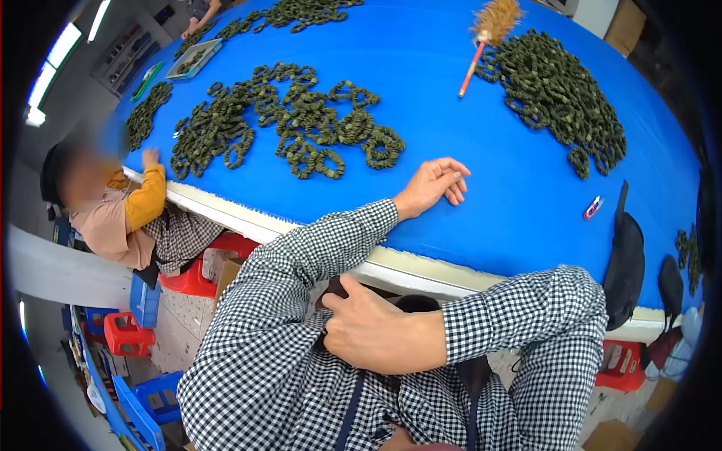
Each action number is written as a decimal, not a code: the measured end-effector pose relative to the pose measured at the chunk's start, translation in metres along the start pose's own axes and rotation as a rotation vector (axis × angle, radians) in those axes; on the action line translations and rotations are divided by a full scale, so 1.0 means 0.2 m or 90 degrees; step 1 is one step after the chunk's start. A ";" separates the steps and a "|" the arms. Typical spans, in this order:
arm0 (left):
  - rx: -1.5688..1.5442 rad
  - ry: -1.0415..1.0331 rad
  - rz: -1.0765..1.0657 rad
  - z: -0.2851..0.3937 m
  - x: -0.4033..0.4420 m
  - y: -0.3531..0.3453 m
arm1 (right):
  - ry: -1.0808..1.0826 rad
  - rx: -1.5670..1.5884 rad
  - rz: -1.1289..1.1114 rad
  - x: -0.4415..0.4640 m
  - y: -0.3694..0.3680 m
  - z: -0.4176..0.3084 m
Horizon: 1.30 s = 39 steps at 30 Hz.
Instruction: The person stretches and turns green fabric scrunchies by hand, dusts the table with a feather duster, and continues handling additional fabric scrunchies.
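Note:
My left hand (435, 188) rests on the blue-covered table (481, 218), holding nothing, its fingers loosely bent and a little apart. Just beyond it lies a loose spread of dark green, ruffled rings (304, 124). Below the table edge, my right hand (376, 327) is in front of my body, its fingers curled in against the checked cloth of my clothing. What those fingers hold, if anything, is hidden. Both my sleeves are black-and-white checked.
A large heap of green rings (564, 98) lies at the right, beside a feather duster (481, 49) and small red-handled snips (593, 208). A black pouch (626, 263) hangs over the right edge. A co-worker (113, 203) sits at left near a tray (195, 59) and red stools (128, 334).

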<state>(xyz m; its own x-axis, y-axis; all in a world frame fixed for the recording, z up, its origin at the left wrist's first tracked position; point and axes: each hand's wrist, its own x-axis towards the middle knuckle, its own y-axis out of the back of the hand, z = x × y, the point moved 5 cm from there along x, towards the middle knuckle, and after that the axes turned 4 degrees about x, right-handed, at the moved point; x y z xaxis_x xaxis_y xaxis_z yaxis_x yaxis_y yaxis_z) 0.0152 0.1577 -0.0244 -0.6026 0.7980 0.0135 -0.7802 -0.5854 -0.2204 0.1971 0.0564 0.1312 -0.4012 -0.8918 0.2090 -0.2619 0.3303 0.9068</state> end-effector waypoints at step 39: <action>-0.006 -0.005 -0.007 0.00 -0.02 0.02 | 0.210 0.950 0.301 -0.16 0.54 -0.07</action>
<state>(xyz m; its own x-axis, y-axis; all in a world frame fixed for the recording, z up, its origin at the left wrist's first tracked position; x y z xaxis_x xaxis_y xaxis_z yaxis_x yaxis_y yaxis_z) 0.0138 0.1519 -0.0254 -0.5951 0.8033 0.0243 -0.7854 -0.5749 -0.2294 0.1939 0.1157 0.2281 -0.5448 -0.5852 0.6006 -0.8383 0.3994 -0.3712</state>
